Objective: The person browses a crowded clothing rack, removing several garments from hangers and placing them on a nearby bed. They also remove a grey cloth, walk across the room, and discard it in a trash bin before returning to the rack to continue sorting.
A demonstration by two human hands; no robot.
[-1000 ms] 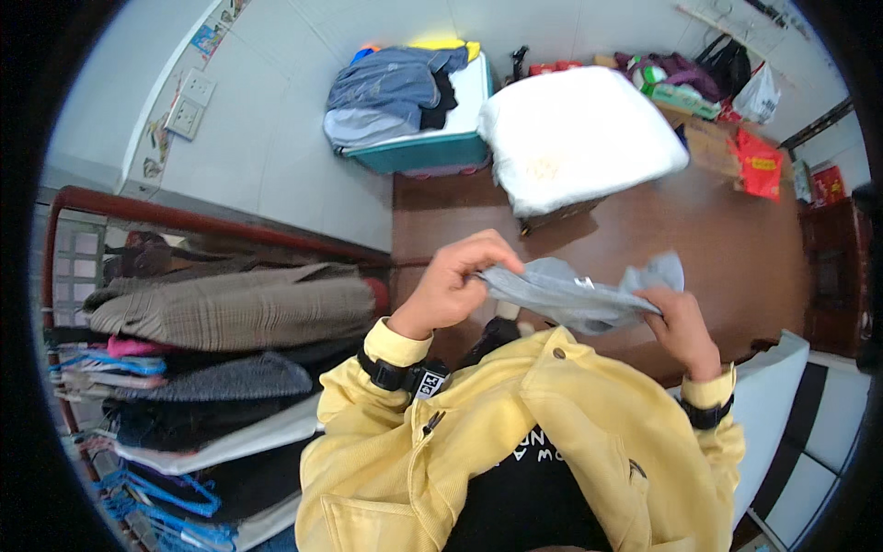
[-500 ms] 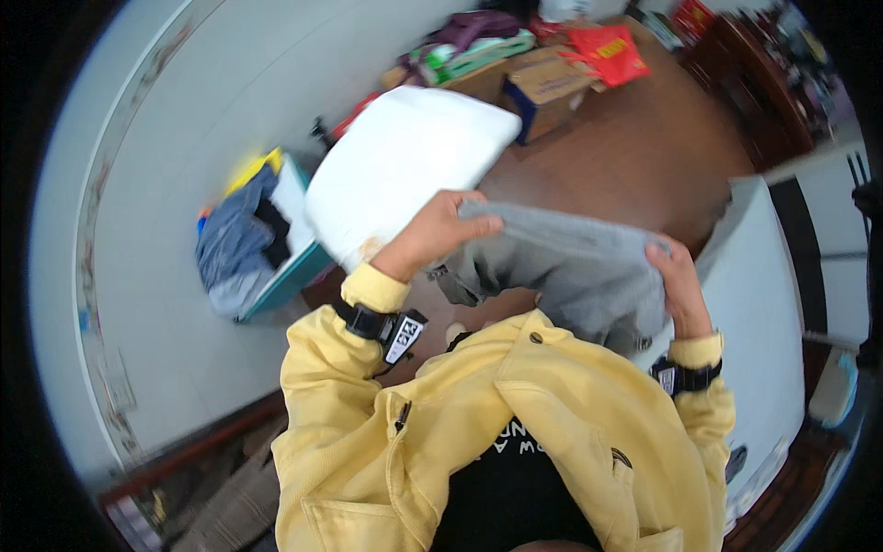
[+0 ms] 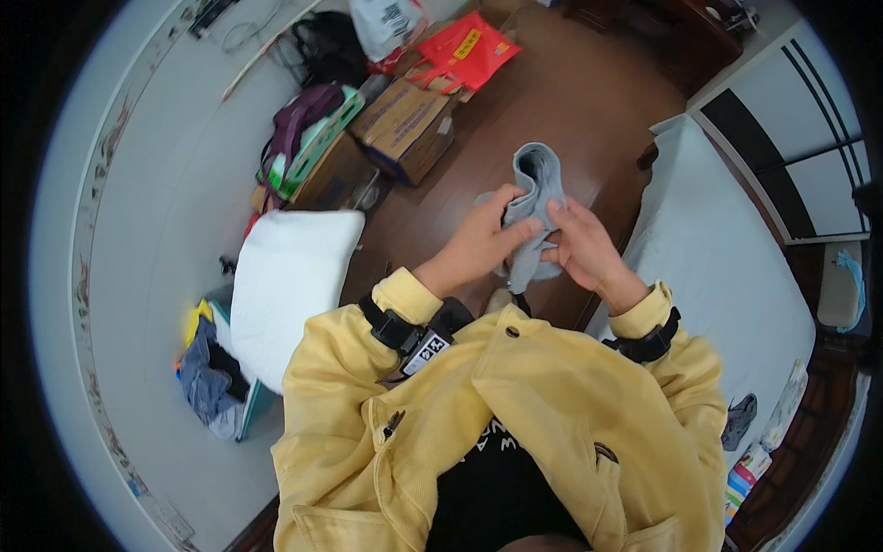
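A soft grey garment [image 3: 529, 213] is bunched between my two hands in front of my chest, over the brown floor. Its upper end forms a rolled loop that faces away from me. My left hand [image 3: 480, 235] pinches it from the left, thumb on the near side. From the right, my right hand [image 3: 586, 248] grips the same folds with bent fingers, close to my left hand. The garment's exact kind cannot be made out in this bunched form. Lower folds hang beneath my hands.
To the left are a white padded piece [image 3: 294, 285] and a teal bin [image 3: 260, 409] holding denim [image 3: 204, 368]. Cardboard boxes [image 3: 405, 124] and a red bag [image 3: 469, 51] stand ahead. A white-covered bed [image 3: 717, 267] lies right, with a dark grey cloth [image 3: 739, 423] on it.
The garment was stretched wide between my hands; now they have come together and it is gathered into a narrow bunch. My view has swung right.
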